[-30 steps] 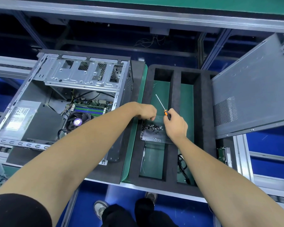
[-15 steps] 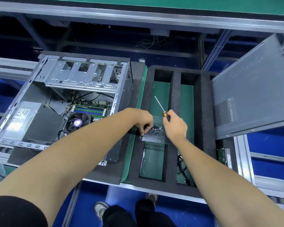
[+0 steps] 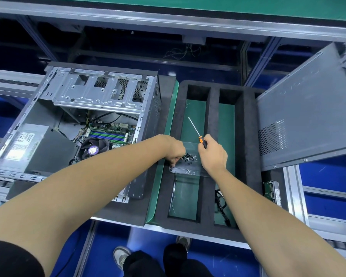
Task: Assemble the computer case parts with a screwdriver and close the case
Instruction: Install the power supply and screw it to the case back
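The open computer case (image 3: 78, 124) lies on its side at the left of the bench, its inside facing up, with the circuit board (image 3: 110, 132), a round fan (image 3: 93, 149) and a grey power supply box (image 3: 26, 144) showing. Its loose side panel (image 3: 308, 116) stands tilted at the far right, leaning beyond the black foam tray (image 3: 246, 136), well apart from the case.

Between them the foam tray holds long green-floored slots. A clear plastic dish (image 3: 188, 166) sits across the left slot, and a small heap of dark screws (image 3: 189, 157) lies in it.

The left hand (image 3: 174, 150) reaches over the edge of the case to the dish, knuckles up and fingers curled downward at the near-left side of the screw heap. The fingertips seem to pinch something small, though the view is too coarse to tell whether a screw is actually between them.

The right hand (image 3: 213, 154) is closed around the black and orange handle of the screwdriver (image 3: 197, 132), just right of the screws. The thin metal shaft points up and away to the left, over the green floor of the slot, with its tip free of everything.

A black cable (image 3: 221, 202) lies in the near end of the right slot, and a small green board (image 3: 270, 189) rests by the tray's right edge.
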The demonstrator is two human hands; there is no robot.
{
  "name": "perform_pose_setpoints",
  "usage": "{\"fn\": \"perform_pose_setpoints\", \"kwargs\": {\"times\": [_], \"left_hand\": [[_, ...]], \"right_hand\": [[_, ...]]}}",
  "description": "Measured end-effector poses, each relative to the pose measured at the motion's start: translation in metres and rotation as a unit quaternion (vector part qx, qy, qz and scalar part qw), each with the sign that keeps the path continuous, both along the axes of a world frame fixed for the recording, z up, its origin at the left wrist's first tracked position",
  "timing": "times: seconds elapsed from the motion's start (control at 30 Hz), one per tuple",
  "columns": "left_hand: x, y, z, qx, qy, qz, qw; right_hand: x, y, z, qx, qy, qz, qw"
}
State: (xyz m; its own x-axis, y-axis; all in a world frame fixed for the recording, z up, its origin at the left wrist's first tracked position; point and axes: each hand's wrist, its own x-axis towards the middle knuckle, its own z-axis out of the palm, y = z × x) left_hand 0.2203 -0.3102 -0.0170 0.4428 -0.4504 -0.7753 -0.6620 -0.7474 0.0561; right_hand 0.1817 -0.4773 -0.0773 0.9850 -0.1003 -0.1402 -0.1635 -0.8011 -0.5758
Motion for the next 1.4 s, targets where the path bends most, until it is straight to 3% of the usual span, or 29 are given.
{"fn": "perform_pose_setpoints", "kwargs": {"times": [0.23,0.53,0.7,0.93,1.07,1.23,1.4], "left_hand": [[0.003,0.003,0.000,-0.055,0.030,0.033,0.997],[0.012,0.006,-0.007,-0.135,0.109,0.175,0.969],[0.013,0.001,-0.007,-0.206,0.203,0.331,0.898],[0.011,-0.008,-0.006,-0.239,0.286,0.469,0.801],[0.012,-0.007,-0.003,-0.202,0.278,0.460,0.819],[0.008,-0.011,-0.002,-0.291,0.189,0.429,0.834],[0.003,-0.012,-0.015,-0.228,0.050,0.321,0.918]], "right_hand": [[0.000,0.000,0.000,0.005,-0.001,0.000,1.000],[0.001,0.000,0.000,0.007,0.006,-0.004,1.000],[0.001,0.000,0.001,0.006,0.011,-0.003,1.000],[0.001,0.000,0.000,0.008,0.006,-0.007,1.000],[0.001,0.001,0.000,0.008,0.003,-0.008,1.000],[0.002,0.000,0.000,0.013,0.001,-0.008,1.000],[0.001,0.000,0.000,0.013,0.001,-0.005,1.000]]}}
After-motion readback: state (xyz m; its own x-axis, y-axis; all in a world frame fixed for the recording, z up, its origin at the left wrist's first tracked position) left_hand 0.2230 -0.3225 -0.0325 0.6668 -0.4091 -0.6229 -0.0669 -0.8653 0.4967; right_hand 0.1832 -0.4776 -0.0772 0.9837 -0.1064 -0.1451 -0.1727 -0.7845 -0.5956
